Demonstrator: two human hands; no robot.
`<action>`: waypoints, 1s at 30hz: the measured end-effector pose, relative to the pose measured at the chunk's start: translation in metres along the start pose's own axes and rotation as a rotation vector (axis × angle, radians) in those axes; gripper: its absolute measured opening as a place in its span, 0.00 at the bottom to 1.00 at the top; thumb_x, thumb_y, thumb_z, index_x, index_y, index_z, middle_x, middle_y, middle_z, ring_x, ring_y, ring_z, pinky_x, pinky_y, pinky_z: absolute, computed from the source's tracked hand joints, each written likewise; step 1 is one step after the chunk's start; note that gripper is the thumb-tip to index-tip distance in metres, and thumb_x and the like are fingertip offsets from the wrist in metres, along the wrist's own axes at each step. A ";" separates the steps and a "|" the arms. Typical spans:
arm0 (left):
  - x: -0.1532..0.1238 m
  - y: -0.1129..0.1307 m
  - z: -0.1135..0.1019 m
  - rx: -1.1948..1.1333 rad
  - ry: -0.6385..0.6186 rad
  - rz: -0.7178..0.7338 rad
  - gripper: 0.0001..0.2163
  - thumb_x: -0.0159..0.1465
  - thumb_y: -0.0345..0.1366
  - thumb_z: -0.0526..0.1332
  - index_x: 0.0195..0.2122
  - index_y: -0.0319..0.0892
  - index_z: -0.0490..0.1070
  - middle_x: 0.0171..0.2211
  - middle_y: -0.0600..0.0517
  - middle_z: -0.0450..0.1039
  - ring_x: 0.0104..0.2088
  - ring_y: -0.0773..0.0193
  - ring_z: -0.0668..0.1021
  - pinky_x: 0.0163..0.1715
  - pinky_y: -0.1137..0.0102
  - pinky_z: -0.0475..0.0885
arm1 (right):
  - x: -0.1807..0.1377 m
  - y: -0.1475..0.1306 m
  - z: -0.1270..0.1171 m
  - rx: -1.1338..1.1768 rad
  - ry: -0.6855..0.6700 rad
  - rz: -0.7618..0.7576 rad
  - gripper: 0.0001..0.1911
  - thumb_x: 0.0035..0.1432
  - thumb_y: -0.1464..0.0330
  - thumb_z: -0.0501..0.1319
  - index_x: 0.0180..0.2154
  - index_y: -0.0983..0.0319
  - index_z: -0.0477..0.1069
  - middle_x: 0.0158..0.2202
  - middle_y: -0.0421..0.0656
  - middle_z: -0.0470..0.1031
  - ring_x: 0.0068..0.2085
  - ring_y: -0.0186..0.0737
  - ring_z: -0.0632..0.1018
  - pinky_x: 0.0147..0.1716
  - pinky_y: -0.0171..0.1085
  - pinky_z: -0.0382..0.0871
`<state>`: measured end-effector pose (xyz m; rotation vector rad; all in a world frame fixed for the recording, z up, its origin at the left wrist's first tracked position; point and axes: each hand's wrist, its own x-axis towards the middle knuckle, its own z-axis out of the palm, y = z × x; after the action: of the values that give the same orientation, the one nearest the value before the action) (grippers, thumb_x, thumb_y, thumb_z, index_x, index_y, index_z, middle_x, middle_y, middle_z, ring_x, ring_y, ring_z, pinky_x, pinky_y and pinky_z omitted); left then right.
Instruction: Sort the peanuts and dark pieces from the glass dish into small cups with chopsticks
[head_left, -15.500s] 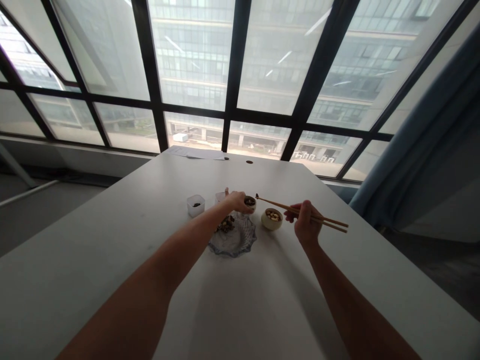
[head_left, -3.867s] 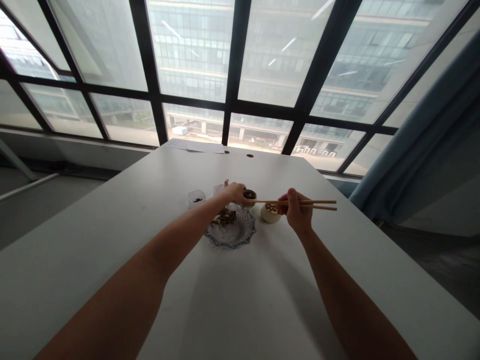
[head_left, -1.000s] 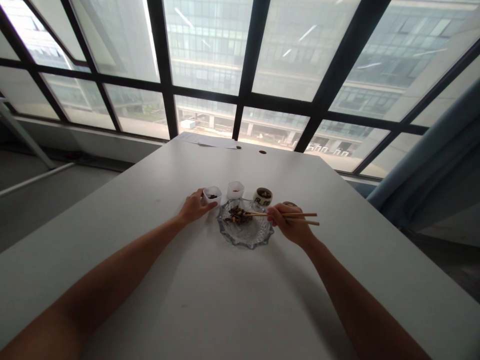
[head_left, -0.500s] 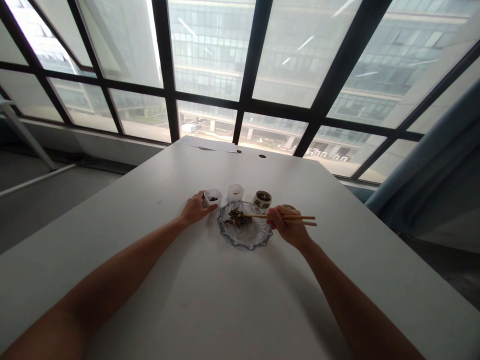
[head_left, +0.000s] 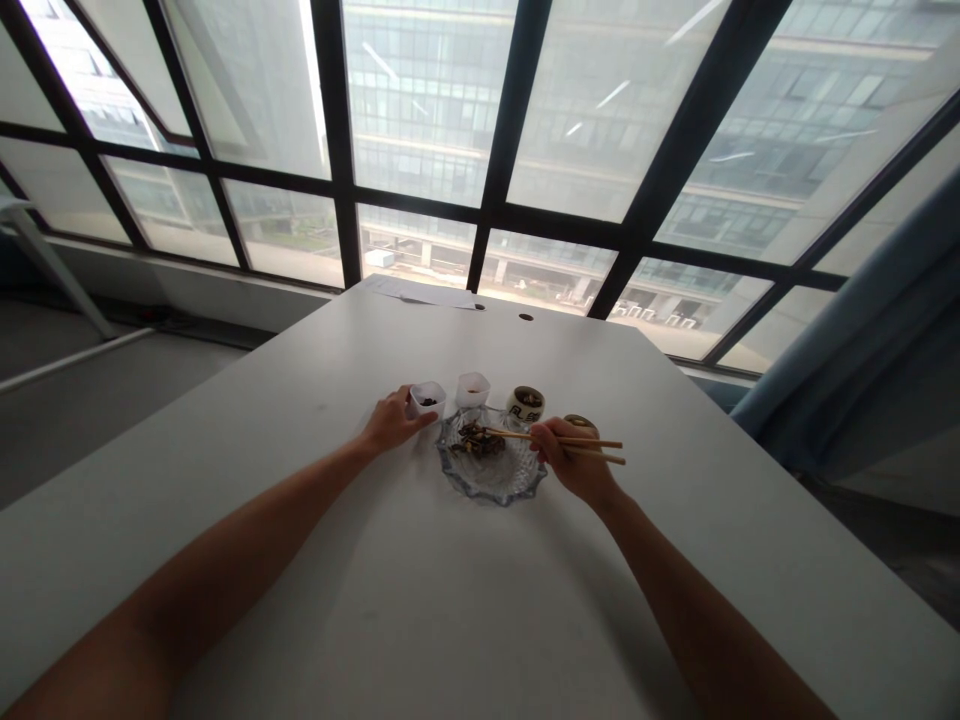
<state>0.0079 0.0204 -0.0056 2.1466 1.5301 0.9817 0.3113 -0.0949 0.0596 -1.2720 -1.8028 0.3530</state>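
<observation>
My left hand (head_left: 391, 418) grips a small white plastic cup (head_left: 428, 398) with a few dark bits inside, at the left of a clear glass dish (head_left: 517, 475) with a wavy rim. In my right hand (head_left: 574, 460) is a pair of wooden chopsticks (head_left: 592, 443). Their tips reach into a heap of dark brown dried pieces (head_left: 480, 438) in the dish; whether they pinch a piece is too small to tell. Behind the dish stand a second white cup (head_left: 473, 388) and a patterned round cup (head_left: 526, 402) with dark contents. Another round cup (head_left: 581, 424) is partly hidden by my right hand.
Everything stands on a large white table (head_left: 420, 600). Sheets of paper (head_left: 420, 291) lie at its far edge, close to two round holes. Beyond are dark-framed windows, with a blue curtain (head_left: 847, 330) on the right.
My right hand and the chopsticks have shifted slightly left, uncovering more of the rightmost round cup. My left hand stays on the white cup. The view has tilted a little.
</observation>
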 end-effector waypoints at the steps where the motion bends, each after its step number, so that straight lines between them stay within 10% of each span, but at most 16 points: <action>1: 0.000 0.000 0.000 0.002 -0.002 0.001 0.26 0.57 0.54 0.65 0.51 0.42 0.69 0.44 0.43 0.77 0.44 0.50 0.79 0.44 0.60 0.73 | 0.000 -0.002 0.000 0.002 -0.011 -0.009 0.23 0.65 0.50 0.56 0.25 0.58 0.73 0.18 0.41 0.75 0.19 0.36 0.75 0.20 0.34 0.67; 11: 0.000 -0.001 0.001 -0.023 -0.003 0.005 0.26 0.57 0.53 0.66 0.50 0.42 0.69 0.44 0.43 0.77 0.44 0.50 0.79 0.44 0.59 0.73 | -0.005 -0.011 0.005 -0.008 -0.087 -0.104 0.26 0.63 0.47 0.58 0.22 0.58 0.71 0.18 0.40 0.74 0.19 0.34 0.73 0.20 0.33 0.65; 22: 0.000 -0.012 0.007 -0.186 0.133 0.206 0.28 0.53 0.40 0.69 0.54 0.43 0.65 0.51 0.45 0.75 0.51 0.52 0.78 0.53 0.56 0.72 | 0.016 0.007 -0.003 0.645 0.306 0.367 0.32 0.47 0.38 0.64 0.25 0.62 0.71 0.16 0.44 0.75 0.13 0.35 0.71 0.10 0.33 0.63; 30: -0.002 -0.007 0.005 -0.165 0.115 0.189 0.28 0.52 0.41 0.71 0.53 0.43 0.67 0.48 0.46 0.77 0.48 0.53 0.79 0.52 0.58 0.73 | 0.005 -0.024 0.024 0.354 0.292 0.012 0.24 0.64 0.47 0.56 0.30 0.60 0.73 0.21 0.42 0.77 0.18 0.36 0.75 0.17 0.34 0.69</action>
<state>0.0062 0.0217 -0.0145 2.1791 1.2617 1.2663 0.2774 -0.0949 0.0641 -1.0261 -1.4129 0.4463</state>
